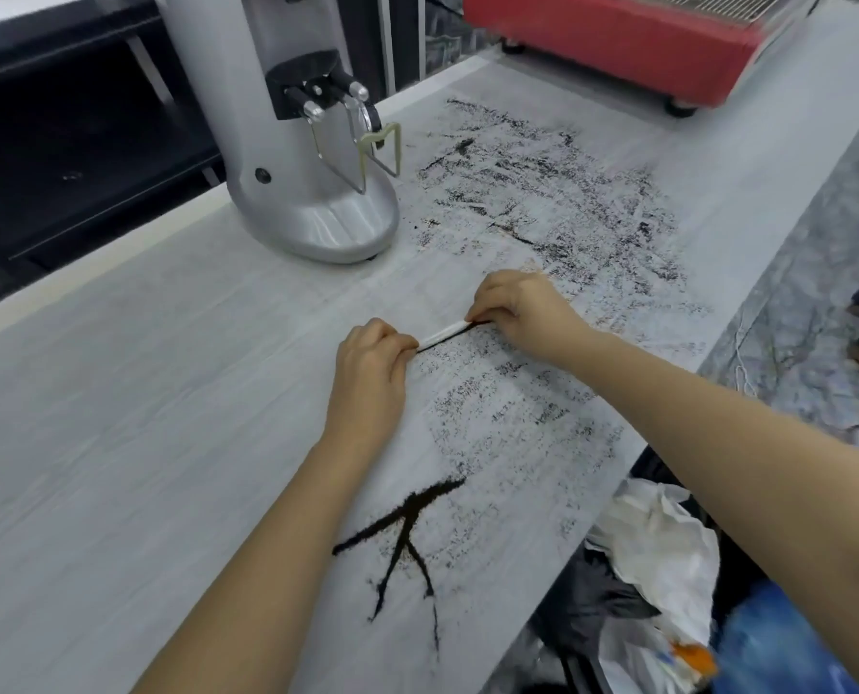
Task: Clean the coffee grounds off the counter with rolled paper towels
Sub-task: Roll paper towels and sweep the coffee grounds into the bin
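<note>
The left hand [369,358] and right hand [517,308] each pinch one end of the thin white rolled paper towel [442,335], pressed flat on the pale wood-grain bench [142,418], probably so its edge scrapes the scattered dark coffee grounds [542,207] (a line already banks against it).

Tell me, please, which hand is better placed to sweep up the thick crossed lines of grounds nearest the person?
Probably the left hand: its forearm runs right beside those lines, while the right hand sits farther up. Both pinch the rolled towel.
</note>
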A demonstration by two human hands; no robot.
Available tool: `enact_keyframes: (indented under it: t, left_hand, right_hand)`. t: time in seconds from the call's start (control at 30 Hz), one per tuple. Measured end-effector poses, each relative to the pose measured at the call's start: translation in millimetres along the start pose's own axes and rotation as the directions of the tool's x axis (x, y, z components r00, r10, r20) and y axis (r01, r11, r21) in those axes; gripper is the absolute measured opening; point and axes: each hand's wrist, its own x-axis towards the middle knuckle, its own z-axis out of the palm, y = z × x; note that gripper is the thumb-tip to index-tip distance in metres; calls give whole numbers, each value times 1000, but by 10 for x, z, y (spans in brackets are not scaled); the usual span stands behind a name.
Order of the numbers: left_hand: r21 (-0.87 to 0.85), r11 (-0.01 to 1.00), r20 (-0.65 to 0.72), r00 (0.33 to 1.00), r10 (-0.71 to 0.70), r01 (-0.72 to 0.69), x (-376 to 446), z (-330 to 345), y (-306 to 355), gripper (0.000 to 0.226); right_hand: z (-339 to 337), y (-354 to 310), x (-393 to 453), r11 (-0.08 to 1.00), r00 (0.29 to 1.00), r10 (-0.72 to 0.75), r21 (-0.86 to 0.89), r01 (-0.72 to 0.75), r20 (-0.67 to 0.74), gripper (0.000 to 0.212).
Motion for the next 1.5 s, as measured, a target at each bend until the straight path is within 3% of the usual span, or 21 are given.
enact_keyframes:
  t: [0.27, 0.57, 0.73, 0.87, 1.23, 1.5]
  left_hand:
    - [59, 998, -47, 999, -6, 9, -640, 73, 454, 12]
    - [141, 979, -151, 980, -128, 150, -1312, 224, 1051, 13]
    - [98, 972, -151, 968, -199, 215, -1416, 287, 1245, 11]
    - [-39, 953, -137, 943, -304, 302, -1154, 144, 1234, 12]
    - [-24, 980, -153, 968, -199, 198, 445, 191, 480, 10]
    - [16, 979, -111, 973, -202, 205, 939, 365, 146, 10]
  right_hand:
    - [-85, -104, -637, 994, 996, -90, 68, 88, 21, 20]
    - [-175, -125, -1255, 962, 966, -254, 117, 248, 37, 23]
    - [-230, -78, -1364, 952, 956, -285, 133, 274, 70, 22]
    - [-340, -60, -1171, 957, 965, -257, 153, 248, 45, 16]
    - [-436, 368, 113, 995, 995, -98, -8, 98, 12, 21]
    - [-269, 654, 540, 997, 997, -51, -47, 53, 55, 19]
